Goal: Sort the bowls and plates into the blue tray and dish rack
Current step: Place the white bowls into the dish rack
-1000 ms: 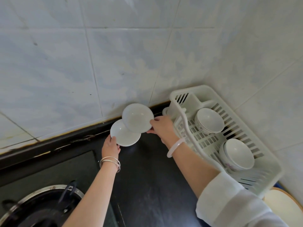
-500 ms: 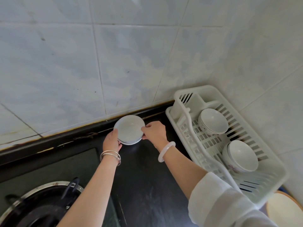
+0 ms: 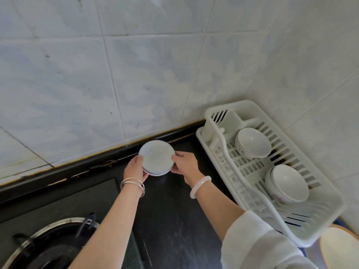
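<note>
Two small white plates (image 3: 157, 157) lie stacked at the back of the black counter, close to the tiled wall. My left hand (image 3: 136, 168) grips the stack's left edge and my right hand (image 3: 184, 164) grips its right edge. To the right stands the white dish rack (image 3: 229, 166) with one white bowl (image 3: 252, 142) near its far end and a stack of white bowls (image 3: 287, 183) nearer to me. A sliver of the blue tray (image 3: 338, 222) shows at the rack's near right corner.
A gas burner (image 3: 48, 245) with a black pan support sits at the lower left. A round cream plate with an orange rim (image 3: 340, 247) lies at the lower right corner. Tiled walls close in the back and right of the black counter (image 3: 174, 220).
A second ago each hand held one plate, apart and raised. The right-hand plate came down onto the left one, and both hands now hold the stack low over the counter.
</note>
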A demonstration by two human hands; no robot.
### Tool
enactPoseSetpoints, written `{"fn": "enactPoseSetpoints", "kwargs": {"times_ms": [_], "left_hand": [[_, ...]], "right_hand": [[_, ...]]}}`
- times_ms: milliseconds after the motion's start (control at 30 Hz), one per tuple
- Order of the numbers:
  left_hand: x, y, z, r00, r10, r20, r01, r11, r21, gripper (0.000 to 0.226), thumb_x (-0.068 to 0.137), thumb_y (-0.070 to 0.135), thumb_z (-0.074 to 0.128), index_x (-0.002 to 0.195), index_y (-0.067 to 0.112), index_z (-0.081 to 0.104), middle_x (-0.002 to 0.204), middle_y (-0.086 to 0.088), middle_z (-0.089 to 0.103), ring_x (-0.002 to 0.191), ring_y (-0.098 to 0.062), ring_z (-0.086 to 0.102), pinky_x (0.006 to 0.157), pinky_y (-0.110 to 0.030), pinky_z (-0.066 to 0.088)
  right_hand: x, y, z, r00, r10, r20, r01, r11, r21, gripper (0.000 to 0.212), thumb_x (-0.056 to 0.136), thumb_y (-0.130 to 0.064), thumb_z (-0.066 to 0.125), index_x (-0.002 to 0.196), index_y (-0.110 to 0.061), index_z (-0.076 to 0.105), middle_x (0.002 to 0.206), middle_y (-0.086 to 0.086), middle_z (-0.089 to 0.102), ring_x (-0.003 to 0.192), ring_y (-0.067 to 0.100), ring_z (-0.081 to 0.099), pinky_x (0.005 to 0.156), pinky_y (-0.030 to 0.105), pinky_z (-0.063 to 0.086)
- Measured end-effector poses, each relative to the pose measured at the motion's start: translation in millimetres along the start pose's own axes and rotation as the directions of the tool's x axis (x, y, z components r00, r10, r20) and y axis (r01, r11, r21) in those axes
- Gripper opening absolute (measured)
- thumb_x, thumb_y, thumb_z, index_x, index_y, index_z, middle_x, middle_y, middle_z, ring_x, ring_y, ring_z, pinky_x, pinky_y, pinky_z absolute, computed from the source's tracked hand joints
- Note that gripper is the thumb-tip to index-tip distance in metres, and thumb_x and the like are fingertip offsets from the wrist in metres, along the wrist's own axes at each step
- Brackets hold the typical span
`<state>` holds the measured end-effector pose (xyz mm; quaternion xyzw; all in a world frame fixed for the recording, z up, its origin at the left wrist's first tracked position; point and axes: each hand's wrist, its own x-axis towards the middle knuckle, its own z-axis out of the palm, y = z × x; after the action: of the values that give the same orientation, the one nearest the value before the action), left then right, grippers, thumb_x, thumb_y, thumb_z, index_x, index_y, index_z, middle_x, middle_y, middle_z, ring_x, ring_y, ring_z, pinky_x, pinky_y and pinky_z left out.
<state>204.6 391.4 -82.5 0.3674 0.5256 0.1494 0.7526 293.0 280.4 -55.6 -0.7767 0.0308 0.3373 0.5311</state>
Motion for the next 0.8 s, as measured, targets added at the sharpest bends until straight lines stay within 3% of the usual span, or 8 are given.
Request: {"fn": "enactPoseSetpoints", "kwargs": {"times_ms": [167,367,433,533,600,700,800], "left_hand": [[-28.8,4.6,23.9,0.993,0.072,0.097,-0.076,0.996,0.045,0.013,0.09,0.025,0.053,0.102,0.028,0.052,0.104,0.0,0.054,0.102,-0.023,0.054,0.079,-0.036,0.05],[-81.7,17.1,84.6,0.928,0.174,0.329,-0.225,0.966,0.124,0.005,0.09,0.027,0.053,0.093,0.031,0.055,0.091,0.007,0.058,0.087,-0.014,0.059,0.063,-0.025,0.05],[-96.8,14.7,107.8,0.901,0.192,0.388,-0.279,0.943,0.181,0.008,0.091,0.028,0.051,0.096,0.027,0.056,0.092,0.005,0.059,0.09,-0.017,0.06,0.07,-0.03,0.053],[-113.7,1.6,144.6,0.857,0.182,0.483,-0.371,0.867,0.333,0.028,0.092,0.031,0.046,0.113,0.017,0.059,0.108,-0.008,0.062,0.106,-0.028,0.059,0.097,-0.044,0.047],[-122.5,-9.4,165.2,0.83,0.133,0.541,-0.392,0.829,0.398,0.032,0.093,0.033,0.044,0.113,0.015,0.059,0.116,-0.013,0.061,0.111,-0.031,0.057,0.101,-0.047,0.044],[-125.1,-28.7,194.9,0.822,0.042,0.568,-0.352,0.82,0.45,0.024,0.093,0.032,0.043,0.104,0.017,0.059,0.112,-0.011,0.06,0.108,-0.03,0.056,0.101,-0.046,0.045],[-120.5,-46.2,218.0,0.832,-0.049,0.553,-0.311,0.784,0.537,0.028,0.094,0.023,0.041,0.108,0.005,0.058,0.124,-0.022,0.056,0.112,-0.032,0.054,0.102,-0.045,0.043]], "right_hand": [[-25.0,-7.9,-34.3,0.987,-0.099,-0.125,0.108,0.992,0.065,0.032,0.087,-0.013,0.06,0.118,-0.018,0.065,0.101,0.0,0.068,0.09,0.017,0.068,0.075,0.031,0.059],[-63.8,-35.9,-112.3,0.944,-0.152,-0.293,0.188,0.977,0.099,0.033,0.087,-0.014,0.061,0.119,-0.019,0.065,0.087,-0.006,0.069,0.079,0.016,0.07,0.062,0.022,0.058],[-73.7,-38.4,-142.3,0.924,-0.174,-0.34,0.217,0.972,0.094,0.03,0.086,-0.014,0.061,0.115,-0.017,0.068,0.082,-0.006,0.071,0.073,0.017,0.071,0.064,0.025,0.059],[-84.2,-29.3,-183.6,0.886,-0.168,-0.433,0.228,0.969,0.09,0.021,0.084,-0.013,0.061,0.099,-0.02,0.074,0.076,-0.004,0.073,0.063,0.012,0.07,0.072,0.032,0.061],[-87.6,-18.2,-207.0,0.863,-0.137,-0.487,0.221,0.968,0.12,0.017,0.082,-0.012,0.061,0.084,-0.02,0.076,0.075,0.001,0.073,0.059,0.01,0.069,0.075,0.036,0.061],[-87.9,-0.4,-234.0,0.845,-0.052,-0.532,0.169,0.97,0.173,0.022,0.083,-0.013,0.062,0.102,-0.017,0.073,0.077,-0.003,0.071,0.065,0.013,0.071,0.077,0.037,0.06],[-83.8,16.5,-246.8,0.84,0.01,-0.542,0.134,0.965,0.226,0.031,0.085,-0.009,0.061,0.116,-0.009,0.066,0.08,0.0,0.068,0.07,0.018,0.069,0.07,0.031,0.058]]}}
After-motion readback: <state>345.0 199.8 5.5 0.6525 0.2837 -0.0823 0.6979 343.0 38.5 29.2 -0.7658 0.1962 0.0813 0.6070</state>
